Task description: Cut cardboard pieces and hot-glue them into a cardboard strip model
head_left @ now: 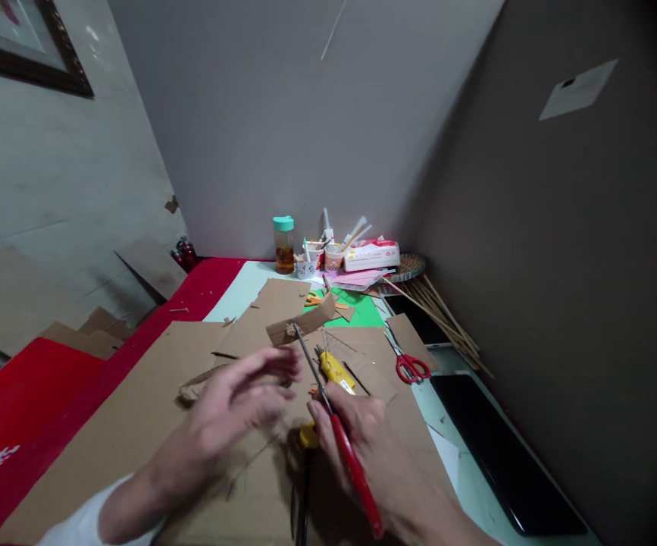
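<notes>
Cardboard-covered table [135, 409]: right hand [373, 440] grips red-handled pliers [339, 432]; left hand [237, 402] open, empty. Steady cardboard strip [299, 324] before pinching.

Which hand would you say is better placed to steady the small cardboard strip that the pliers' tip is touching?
Left, probably. The left hand is open, holds nothing, and hovers just below the cardboard strip. The right hand is occupied gripping the red-handled pliers, so it looks less free.
</notes>
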Available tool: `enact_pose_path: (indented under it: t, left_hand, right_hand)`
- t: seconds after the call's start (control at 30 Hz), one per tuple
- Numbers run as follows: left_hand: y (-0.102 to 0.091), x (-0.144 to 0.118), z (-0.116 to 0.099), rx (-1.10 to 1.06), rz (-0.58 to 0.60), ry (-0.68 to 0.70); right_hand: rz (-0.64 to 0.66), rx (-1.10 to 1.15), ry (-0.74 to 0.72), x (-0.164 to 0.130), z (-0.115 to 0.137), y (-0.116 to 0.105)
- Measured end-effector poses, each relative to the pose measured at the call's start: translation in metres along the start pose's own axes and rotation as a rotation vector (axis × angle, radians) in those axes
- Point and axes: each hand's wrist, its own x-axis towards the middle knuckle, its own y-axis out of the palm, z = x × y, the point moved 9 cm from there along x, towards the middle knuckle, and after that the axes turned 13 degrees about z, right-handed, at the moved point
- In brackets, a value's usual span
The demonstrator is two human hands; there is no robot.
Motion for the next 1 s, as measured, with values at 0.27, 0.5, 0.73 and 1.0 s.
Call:
enact_pose_path:
  t: [0.27,0.5,0.73,1.0]
  left_hand:
    - [-0.034,0.013,-0.062,0.319,-0.238,0.148]
    - [-0.035,0.01,-0.031,0.02,-0.228,0.09]
    - [-0.034,0.007,-0.032,0.026,-0.273,0.082]
    - [-0.028,0.006,-0.033,-0.065,-0.24,0.052]
  right_hand:
    - [0.153,0.035,0.029,-0.001,0.005,0.001]
    - [0.193,-0.011,0.108,0.001,0.0,-0.005]
    - [0.1,-0.268,-0.014,0.002,0.012,-0.015]
    - [0.039,-0.471,-0.181,-0.005,0.014,-0.023]
